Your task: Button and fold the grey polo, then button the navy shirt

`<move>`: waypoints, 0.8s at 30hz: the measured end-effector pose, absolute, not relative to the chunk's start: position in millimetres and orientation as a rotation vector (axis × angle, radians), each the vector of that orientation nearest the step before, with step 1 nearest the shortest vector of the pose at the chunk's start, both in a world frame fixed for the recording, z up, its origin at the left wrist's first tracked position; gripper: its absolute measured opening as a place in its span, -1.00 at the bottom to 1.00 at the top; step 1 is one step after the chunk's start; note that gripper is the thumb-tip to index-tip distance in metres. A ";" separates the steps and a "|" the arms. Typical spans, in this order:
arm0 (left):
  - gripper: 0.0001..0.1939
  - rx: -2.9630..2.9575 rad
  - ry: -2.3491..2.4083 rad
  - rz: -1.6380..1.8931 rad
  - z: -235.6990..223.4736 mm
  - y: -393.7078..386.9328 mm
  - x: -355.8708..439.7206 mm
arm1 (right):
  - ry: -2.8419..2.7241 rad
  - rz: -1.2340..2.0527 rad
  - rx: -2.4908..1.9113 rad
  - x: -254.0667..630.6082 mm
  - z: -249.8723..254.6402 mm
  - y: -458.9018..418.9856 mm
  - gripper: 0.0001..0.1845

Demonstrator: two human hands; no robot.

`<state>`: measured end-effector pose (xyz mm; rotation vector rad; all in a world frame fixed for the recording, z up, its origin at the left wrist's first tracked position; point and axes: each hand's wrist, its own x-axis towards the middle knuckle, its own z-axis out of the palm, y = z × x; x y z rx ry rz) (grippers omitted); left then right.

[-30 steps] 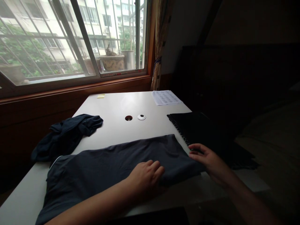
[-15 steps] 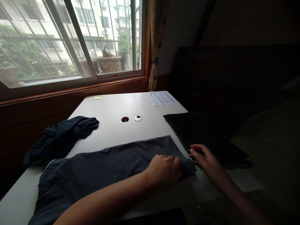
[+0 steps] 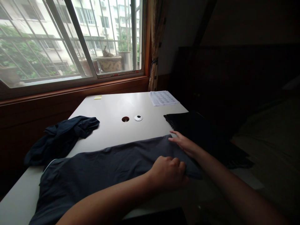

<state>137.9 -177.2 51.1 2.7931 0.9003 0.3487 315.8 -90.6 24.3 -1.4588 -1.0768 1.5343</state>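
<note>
A dark grey garment (image 3: 103, 172) lies spread across the front of the white table, with a thin white edge showing at its left end. My left hand (image 3: 170, 172) is closed in a fist on its near right end, the cloth gathered at the fingers. At the garment's far right corner is my right hand (image 3: 184, 143), thumb and fingers apart; whether the fingertips touch the cloth I cannot tell. The lower right edge of the garment is partly hidden by my hands.
The white table (image 3: 112, 109) has a cable hole (image 3: 125, 119) with a round cover (image 3: 138, 118) beside it. A crumpled navy cloth (image 3: 63, 137) lies left, a black fringed cloth (image 3: 206, 134) right. Printed papers (image 3: 163, 98) and a yellow note (image 3: 97, 97) are at the back.
My right hand has moved up and left, from beside the garment's right end to its far corner. My left hand has shifted slightly right, still closed on the cloth.
</note>
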 end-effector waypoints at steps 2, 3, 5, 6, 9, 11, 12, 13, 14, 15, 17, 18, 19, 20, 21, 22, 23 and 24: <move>-0.63 2.814 0.898 0.355 47.4 -177.6 141.3 | -1.116 1.495 -1.469 313.2 20.6 -79.0 -0.25; -0.60 2.824 0.905 0.363 45.5 -177.9 143.3 | -1.135 1.467 -1.487 312.9 19.0 -73.3 -0.27; -0.51 2.844 0.923 0.370 41.2 -178.7 148.1 | -1.158 1.420 -1.517 313.6 16.9 -63.1 -0.27; -0.44 2.853 0.926 0.365 38.6 -179.0 150.9 | -1.164 1.404 -1.522 314.4 16.5 -58.7 -0.26; -0.33 2.870 0.923 0.309 29.0 -179.5 160.1 | -1.193 1.381 -1.505 316.6 16.7 -50.6 -0.22; -0.33 2.865 0.931 0.290 21.3 -178.8 166.2 | -1.217 1.374 -1.495 317.2 16.8 -49.1 -0.20; -0.34 2.864 0.934 0.291 17.3 -178.1 168.8 | -1.222 1.375 -1.492 317.3 16.5 -49.3 -0.20; -0.34 2.865 0.934 0.298 13.4 -177.2 171.1 | -1.222 1.378 -1.489 317.4 16.0 -49.7 -0.19; -0.34 2.868 0.935 0.308 9.7 -176.3 173.0 | -1.219 1.387 -1.483 317.6 15.5 -50.4 -0.18; -0.34 2.876 0.934 0.316 6.2 -175.5 174.4 | -1.214 1.400 -1.475 317.9 14.9 -51.1 -0.16; -0.33 2.893 0.943 0.328 0.1 -174.6 176.3 | -1.206 1.439 -1.457 319.2 14.0 -52.4 -0.11; -0.33 2.902 0.952 0.335 -2.5 -174.9 177.1 | -1.206 1.463 -1.448 320.1 13.8 -52.9 -0.07; -0.32 2.911 0.964 0.342 -4.6 -175.8 177.9 | -1.213 1.486 -1.440 321.1 13.6 -53.1 -0.04; -0.32 2.919 0.980 0.348 -6.1 -177.3 178.8 | -1.226 1.507 -1.433 322.0 13.4 -53.1 0.00; -0.32 2.921 1.004 0.354 -7.0 -179.4 179.7 | -1.244 1.522 -1.426 322.9 13.1 -52.9 0.04; -0.32 2.920 1.028 0.359 -6.9 -182.0 180.5 | -1.266 1.534 -1.419 323.7 12.5 -52.6 0.06; -0.30 2.918 1.038 0.361 -5.7 -184.8 180.8 | -1.285 1.539 -1.415 324.5 11.7 -52.1 0.09; -0.27 2.917 1.029 0.363 -3.1 -187.3 180.1 | -1.299 1.536 -1.419 325.2 10.6 -51.6 0.10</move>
